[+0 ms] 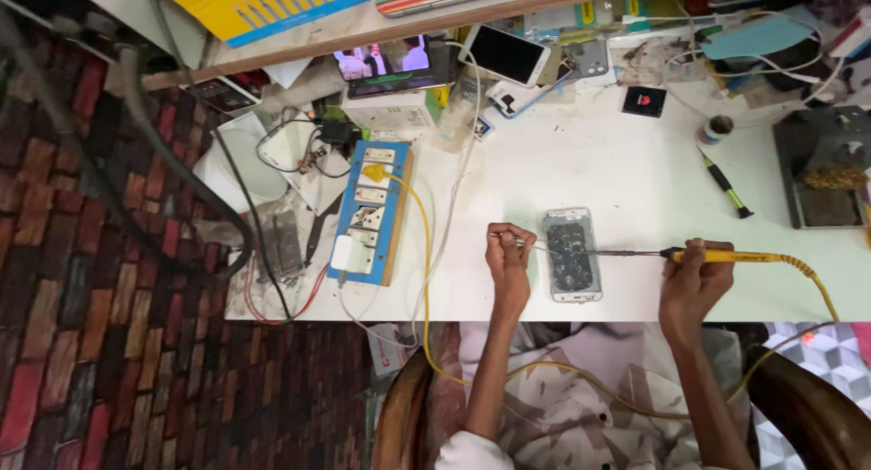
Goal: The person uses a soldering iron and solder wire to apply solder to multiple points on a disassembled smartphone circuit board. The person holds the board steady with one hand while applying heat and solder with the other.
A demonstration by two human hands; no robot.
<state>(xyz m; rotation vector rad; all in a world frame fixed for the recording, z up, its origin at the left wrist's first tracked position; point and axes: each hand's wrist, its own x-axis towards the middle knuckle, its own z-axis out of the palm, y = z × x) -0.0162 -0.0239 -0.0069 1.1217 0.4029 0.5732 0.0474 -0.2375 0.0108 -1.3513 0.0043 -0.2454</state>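
Note:
An opened phone (572,255) lies face down on the white table (626,171), its insides exposed. My right hand (694,275) grips a yellow-handled soldering iron (726,255), whose tip reaches left onto the phone's middle. My left hand (508,257) pinches thin metal tweezers (522,243), their points aimed at the phone's left edge. The iron's yellow cord (817,284) runs off the table's front edge and loops across my lap.
A blue power strip (370,214) with plugs sits at the left. Another phone (505,54) and a small lit screen (386,62) lie at the back. A green-handled screwdriver (726,187), a grey stand (830,166) and tangled white cables (771,66) occupy the right.

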